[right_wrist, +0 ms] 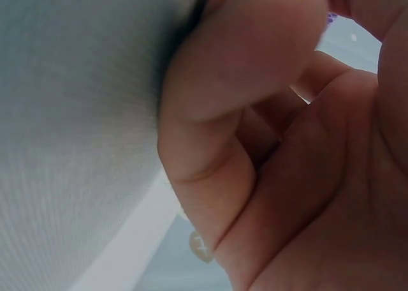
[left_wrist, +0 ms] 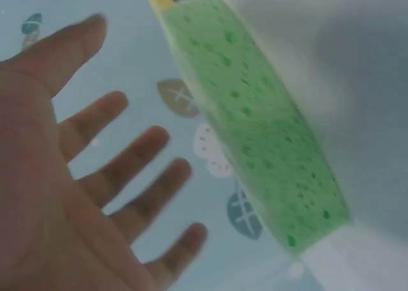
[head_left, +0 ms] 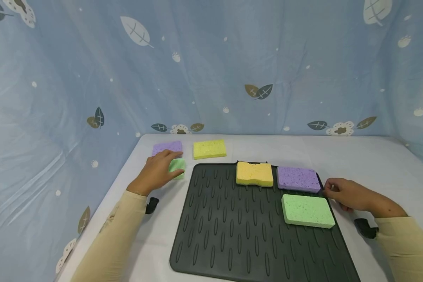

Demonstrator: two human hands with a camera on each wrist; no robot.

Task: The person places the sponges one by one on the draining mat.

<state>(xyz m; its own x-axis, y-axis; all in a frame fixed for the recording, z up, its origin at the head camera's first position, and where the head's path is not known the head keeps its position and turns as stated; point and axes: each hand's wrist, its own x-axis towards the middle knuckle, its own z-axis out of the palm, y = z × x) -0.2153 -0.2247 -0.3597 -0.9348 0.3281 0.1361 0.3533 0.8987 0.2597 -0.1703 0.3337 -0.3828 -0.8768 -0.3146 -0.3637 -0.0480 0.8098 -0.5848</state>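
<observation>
Item 1: L hand (head_left: 158, 170), fingers (left_wrist: 102, 115) spread and straight, over small green sponge (head_left: 177, 167) on white table (head_left: 359, 156), just left of black mat (head_left: 239, 231); wrist view shows a gap between palm and sponge, no grip.

Item 2: R hand (head_left: 349, 194), fingers curled, on table at mat's right edge, beside purple sponge (head_left: 298, 179) and large green sponge (head_left: 307, 210); prob. holding nothing, view too close to tell.

Item 3: on mat also, orange-yellow sponge (head_left: 254, 174). Off mat, behind: lilac sponge (head_left: 167, 147), yellow sponge (head_left: 209, 149).
</observation>
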